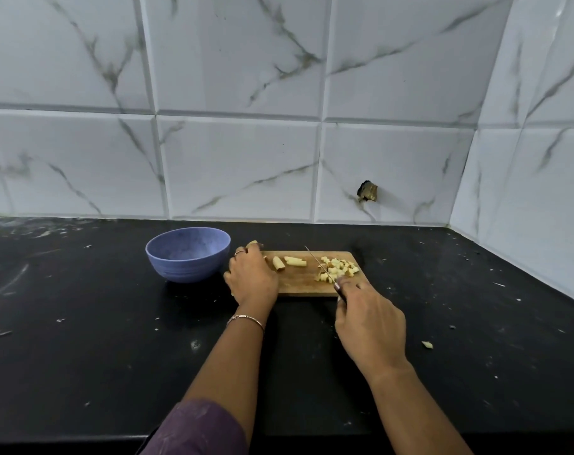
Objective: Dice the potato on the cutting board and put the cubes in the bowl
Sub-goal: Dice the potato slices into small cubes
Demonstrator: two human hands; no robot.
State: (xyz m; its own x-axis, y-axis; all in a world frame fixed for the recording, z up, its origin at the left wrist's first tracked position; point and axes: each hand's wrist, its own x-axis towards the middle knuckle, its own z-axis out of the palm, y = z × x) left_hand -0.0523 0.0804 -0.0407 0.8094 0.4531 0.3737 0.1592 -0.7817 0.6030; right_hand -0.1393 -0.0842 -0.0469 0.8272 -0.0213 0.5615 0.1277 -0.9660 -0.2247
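Note:
A wooden cutting board (298, 284) lies on the black counter. Several potato cubes (339, 269) are heaped at its right end. Two potato sticks (295, 261) lie near its left end. My right hand (369, 326) grips a knife (318, 262) by the handle, its blade lying slanted across the board beside the cubes. My left hand (251, 277) rests over the board's left end and holds a potato piece (253, 244) at its fingertips. A blue bowl (188, 254) stands left of the board; its visible inside looks empty.
The black counter (98, 323) is speckled with small scraps, and one loose potato bit (427, 345) lies to the right of my right hand. A white marble-tiled wall runs behind and along the right side, with a dark hole (367, 192) in it.

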